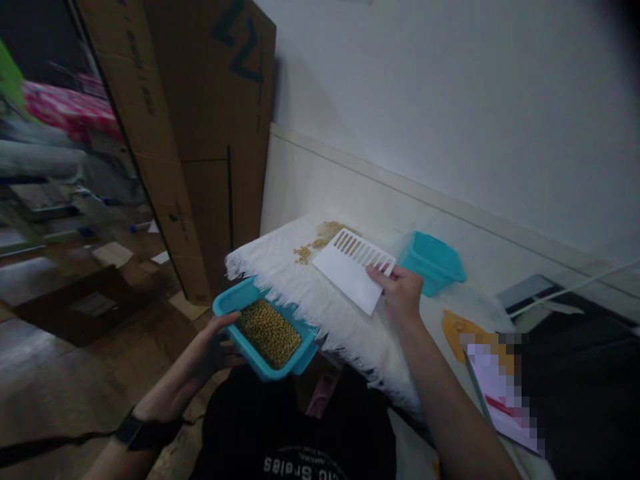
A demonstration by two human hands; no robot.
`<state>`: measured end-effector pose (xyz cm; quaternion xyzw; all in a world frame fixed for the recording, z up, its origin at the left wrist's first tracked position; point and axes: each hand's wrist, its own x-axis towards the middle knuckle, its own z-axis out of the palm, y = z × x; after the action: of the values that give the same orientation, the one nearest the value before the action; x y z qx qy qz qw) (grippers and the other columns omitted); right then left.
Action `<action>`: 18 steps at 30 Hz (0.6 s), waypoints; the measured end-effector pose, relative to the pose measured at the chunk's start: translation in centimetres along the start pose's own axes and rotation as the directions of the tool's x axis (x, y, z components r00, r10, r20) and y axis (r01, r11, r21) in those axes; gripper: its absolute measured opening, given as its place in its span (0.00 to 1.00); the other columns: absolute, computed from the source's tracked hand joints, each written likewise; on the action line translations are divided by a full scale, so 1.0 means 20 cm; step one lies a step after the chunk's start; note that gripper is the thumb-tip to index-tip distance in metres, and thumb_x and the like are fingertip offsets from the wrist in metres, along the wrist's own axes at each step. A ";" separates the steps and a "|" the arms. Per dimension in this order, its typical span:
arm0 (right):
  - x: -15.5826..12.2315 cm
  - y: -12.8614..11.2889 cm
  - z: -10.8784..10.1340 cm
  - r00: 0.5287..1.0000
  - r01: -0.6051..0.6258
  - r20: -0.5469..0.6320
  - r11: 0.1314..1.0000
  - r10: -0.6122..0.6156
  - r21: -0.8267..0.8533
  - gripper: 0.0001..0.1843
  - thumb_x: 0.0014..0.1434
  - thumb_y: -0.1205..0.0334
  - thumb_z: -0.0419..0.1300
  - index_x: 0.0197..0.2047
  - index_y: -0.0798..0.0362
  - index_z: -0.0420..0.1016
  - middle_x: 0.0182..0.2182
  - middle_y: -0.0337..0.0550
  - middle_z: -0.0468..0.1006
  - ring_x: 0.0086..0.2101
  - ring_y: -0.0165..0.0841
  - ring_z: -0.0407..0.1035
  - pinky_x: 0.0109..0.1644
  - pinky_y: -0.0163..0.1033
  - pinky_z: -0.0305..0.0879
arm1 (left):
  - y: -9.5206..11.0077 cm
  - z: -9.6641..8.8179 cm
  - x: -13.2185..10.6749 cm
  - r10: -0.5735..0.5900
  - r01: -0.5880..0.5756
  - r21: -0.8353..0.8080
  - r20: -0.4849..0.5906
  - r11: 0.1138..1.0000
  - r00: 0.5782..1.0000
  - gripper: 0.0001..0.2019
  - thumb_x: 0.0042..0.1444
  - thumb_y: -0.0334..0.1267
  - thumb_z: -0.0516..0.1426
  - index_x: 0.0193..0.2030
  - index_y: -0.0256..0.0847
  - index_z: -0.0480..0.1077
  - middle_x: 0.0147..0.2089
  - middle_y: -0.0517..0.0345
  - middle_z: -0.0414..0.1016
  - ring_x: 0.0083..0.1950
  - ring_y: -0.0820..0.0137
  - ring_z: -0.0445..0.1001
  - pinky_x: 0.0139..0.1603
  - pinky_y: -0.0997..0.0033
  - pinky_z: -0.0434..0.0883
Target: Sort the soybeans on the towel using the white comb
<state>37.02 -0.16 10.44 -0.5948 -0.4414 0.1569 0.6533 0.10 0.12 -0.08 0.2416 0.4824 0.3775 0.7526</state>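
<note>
My left hand (223, 337) grips the near-left rim of a turquoise plastic container (235, 291), thumb over the edge. Many round tan beans (273, 337), perhaps soybeans, lie inside it. The container is just below the table's fringed edge. In my right hand (403, 290) is a flat white scraper (350, 270) with a row of slots along its far side. It is over the white fringed cloth (300, 293), its left end close to a small scatter of loose beans (303, 254). A second turquoise container (434, 263) stands just beyond my right hand.
A tall cardboard box (210, 113) rises at the left beside the table, and a white wall (450, 100) runs behind. To the right are an orange-yellow item (453, 333), a partly blurred-out booklet (493, 383) and a dark object (580, 387). Cardboard pieces lie on the floor (100, 373).
</note>
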 end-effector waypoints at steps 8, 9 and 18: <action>-0.21 -0.11 0.06 0.999 0.041 0.043 0.982 -0.033 -0.186 0.19 0.51 0.46 0.73 0.33 0.57 0.90 0.27 0.44 0.86 0.29 0.42 0.81 0.30 0.39 0.73 | -0.01 0.05 -0.04 0.019 -0.019 0.005 -0.022 1.000 1.000 0.29 0.54 0.49 0.72 0.61 0.46 0.74 0.41 0.51 0.85 0.37 0.52 0.88 0.39 0.53 0.86; -0.25 -0.12 0.07 0.999 0.049 0.025 0.978 -0.045 -0.202 0.19 0.52 0.46 0.72 0.33 0.57 0.89 0.27 0.44 0.87 0.29 0.42 0.82 0.31 0.39 0.74 | -0.01 0.05 -0.04 0.020 -0.020 0.007 -0.025 1.000 0.999 0.30 0.54 0.48 0.72 0.62 0.46 0.74 0.42 0.51 0.85 0.37 0.52 0.88 0.39 0.52 0.86; -0.49 -0.11 0.18 0.986 0.137 -0.048 0.946 -0.158 -0.293 0.21 0.62 0.46 0.67 0.30 0.55 0.86 0.24 0.44 0.84 0.23 0.35 0.76 0.31 0.37 0.72 | 0.00 0.05 -0.07 0.042 -0.042 0.019 -0.008 0.999 0.999 0.24 0.60 0.43 0.70 0.61 0.43 0.75 0.41 0.49 0.86 0.37 0.53 0.88 0.38 0.54 0.87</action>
<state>28.02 -5.50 8.35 -0.6543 -0.4795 0.0202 0.5844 0.70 -0.89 1.12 0.2571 0.4840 0.3896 0.7402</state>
